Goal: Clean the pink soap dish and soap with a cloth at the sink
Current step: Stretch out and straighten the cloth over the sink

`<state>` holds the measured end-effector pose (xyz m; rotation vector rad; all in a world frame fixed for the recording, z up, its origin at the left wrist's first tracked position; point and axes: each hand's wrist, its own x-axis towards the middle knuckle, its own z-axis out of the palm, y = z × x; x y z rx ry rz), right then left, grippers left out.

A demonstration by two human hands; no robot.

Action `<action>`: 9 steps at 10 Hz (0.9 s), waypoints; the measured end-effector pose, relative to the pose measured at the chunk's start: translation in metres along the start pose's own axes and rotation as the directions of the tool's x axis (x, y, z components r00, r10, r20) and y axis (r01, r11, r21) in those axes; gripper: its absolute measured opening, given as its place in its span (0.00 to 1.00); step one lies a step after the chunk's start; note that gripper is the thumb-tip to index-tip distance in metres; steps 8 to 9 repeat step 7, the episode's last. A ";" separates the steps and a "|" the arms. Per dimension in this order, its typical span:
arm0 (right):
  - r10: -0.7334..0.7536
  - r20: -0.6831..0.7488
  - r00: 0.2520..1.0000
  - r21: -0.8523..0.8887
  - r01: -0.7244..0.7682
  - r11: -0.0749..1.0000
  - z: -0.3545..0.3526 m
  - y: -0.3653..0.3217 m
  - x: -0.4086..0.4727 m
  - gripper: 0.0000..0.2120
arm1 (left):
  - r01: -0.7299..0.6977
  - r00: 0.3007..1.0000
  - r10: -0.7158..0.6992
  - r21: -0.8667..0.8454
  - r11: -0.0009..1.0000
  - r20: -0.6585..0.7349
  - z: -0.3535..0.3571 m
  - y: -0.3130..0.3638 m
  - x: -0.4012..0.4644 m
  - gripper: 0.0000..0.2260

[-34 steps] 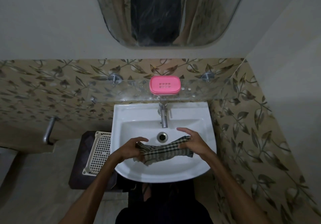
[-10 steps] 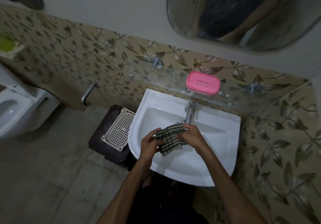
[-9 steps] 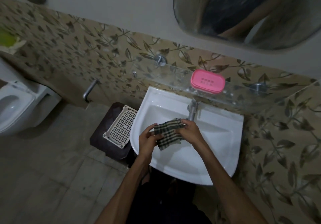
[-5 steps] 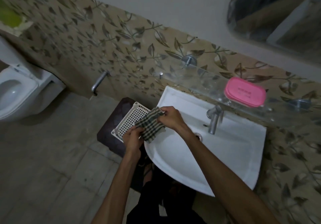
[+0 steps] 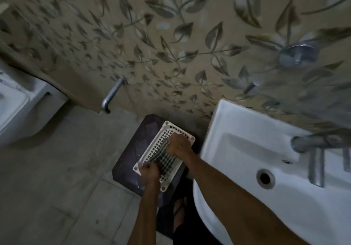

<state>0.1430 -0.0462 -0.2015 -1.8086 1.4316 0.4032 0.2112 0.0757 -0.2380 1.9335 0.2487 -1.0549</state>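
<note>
Both hands, left hand [image 5: 150,169] and right hand [image 5: 177,146], pinch the dark checked cloth [image 5: 164,158] stretched along a 1-to-7-o'clock axis over the white perforated plastic tray [image 5: 152,149].

Toilet [image 5: 17,107] cut off left; cloth [image 5: 165,159] blurred; fingers hidden.
</note>
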 end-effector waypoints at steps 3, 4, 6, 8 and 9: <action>-0.058 -0.040 0.998 -0.206 0.049 0.977 0.050 -0.004 0.069 0.17 | -0.052 0.995 0.069 0.219 0.974 -0.073 0.017 -0.026 0.055 0.10; -0.060 -0.068 0.996 -0.257 0.040 0.966 0.056 0.000 0.071 0.16 | -0.135 0.987 0.159 0.354 0.925 -0.039 0.016 -0.030 0.057 0.08; -0.155 -0.185 0.971 -0.334 0.086 0.939 0.058 -0.010 0.060 0.11 | -0.494 0.832 0.507 0.715 0.494 0.224 0.017 -0.040 0.039 0.16; -0.173 -0.063 0.983 -0.294 0.148 0.944 0.067 -0.008 0.057 0.13 | -0.526 0.818 0.426 0.804 0.278 0.388 0.019 -0.056 0.047 0.24; -0.173 -0.063 0.983 -0.294 0.148 0.944 0.067 -0.008 0.057 0.13 | -0.526 0.818 0.426 0.804 0.278 0.388 0.019 -0.056 0.047 0.24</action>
